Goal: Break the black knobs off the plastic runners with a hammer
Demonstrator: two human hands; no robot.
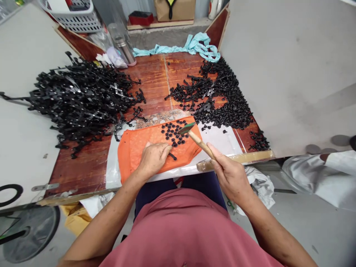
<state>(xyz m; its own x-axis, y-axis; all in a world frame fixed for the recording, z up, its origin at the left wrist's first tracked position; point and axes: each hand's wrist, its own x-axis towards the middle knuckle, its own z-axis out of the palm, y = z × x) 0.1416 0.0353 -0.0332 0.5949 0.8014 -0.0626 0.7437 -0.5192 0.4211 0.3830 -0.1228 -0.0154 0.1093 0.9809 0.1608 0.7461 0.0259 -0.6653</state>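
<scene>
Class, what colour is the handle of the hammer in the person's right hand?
The handle is light tan; the head view shows it best.

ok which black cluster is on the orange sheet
The small scatter of round pieces by the hammer head; the left pile and right pile are bigger, mostly on the wooden tabletop.
</scene>
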